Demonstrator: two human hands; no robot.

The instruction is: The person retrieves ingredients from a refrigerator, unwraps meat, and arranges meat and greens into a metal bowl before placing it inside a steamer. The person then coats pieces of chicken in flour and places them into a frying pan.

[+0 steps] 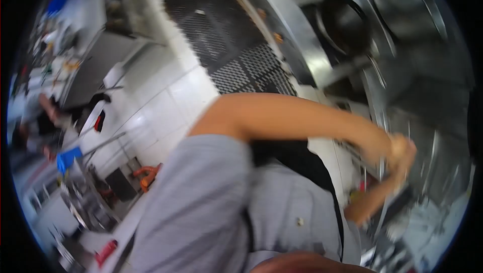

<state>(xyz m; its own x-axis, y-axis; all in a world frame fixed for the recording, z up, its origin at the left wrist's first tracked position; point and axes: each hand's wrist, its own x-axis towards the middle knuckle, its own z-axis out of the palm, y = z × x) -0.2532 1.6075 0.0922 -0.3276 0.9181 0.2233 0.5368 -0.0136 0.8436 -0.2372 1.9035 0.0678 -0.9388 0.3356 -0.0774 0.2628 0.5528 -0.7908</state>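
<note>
Both my forearms reach to the right side of the view, where my hands come together, smeared by motion. My left hand (397, 147) and my right hand (401, 169) overlap there, near the metal counter (427, 107). Whatever they hold, if anything, cannot be made out. Which fingers belong to which hand is also unclear. Above them, a dark round pan (344, 25) rests on the metal cooking range.
A black perforated mat (216, 41) lies on the white tiled floor (166, 102). Another person (55, 114) is at the far left by a counter. A blue item (69, 159), orange-handled object (147, 176) and red bottle-like object (106, 253) are at lower left.
</note>
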